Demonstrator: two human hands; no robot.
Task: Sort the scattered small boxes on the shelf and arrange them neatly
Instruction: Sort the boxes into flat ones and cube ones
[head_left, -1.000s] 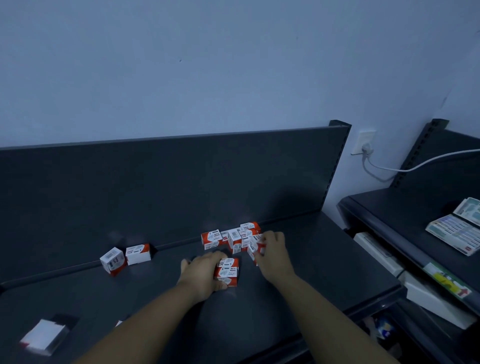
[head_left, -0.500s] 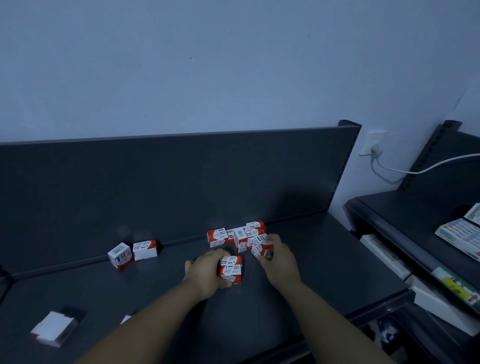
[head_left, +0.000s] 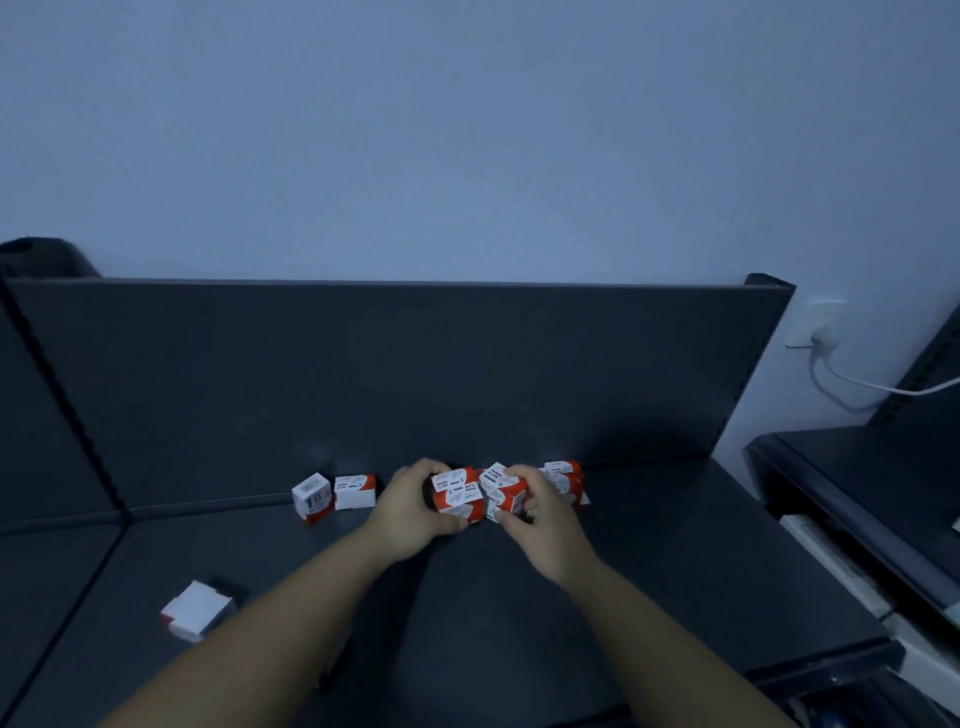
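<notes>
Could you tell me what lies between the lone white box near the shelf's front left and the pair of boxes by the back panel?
Only bare dark shelf, in the head view.

Single head cam, wide-angle, looking fwd and down from above onto the dark shelf (head_left: 649, 571). It's sitting close, within arm's reach, facing the shelf's back panel (head_left: 395, 374) and wall (head_left: 467, 130). No 2nd view, so no overlap.

Both forearms reach forward; left hand (head_left: 415, 512) and right hand (head_left: 540, 525) curled — fingers closed, nearly meeting.
</notes>
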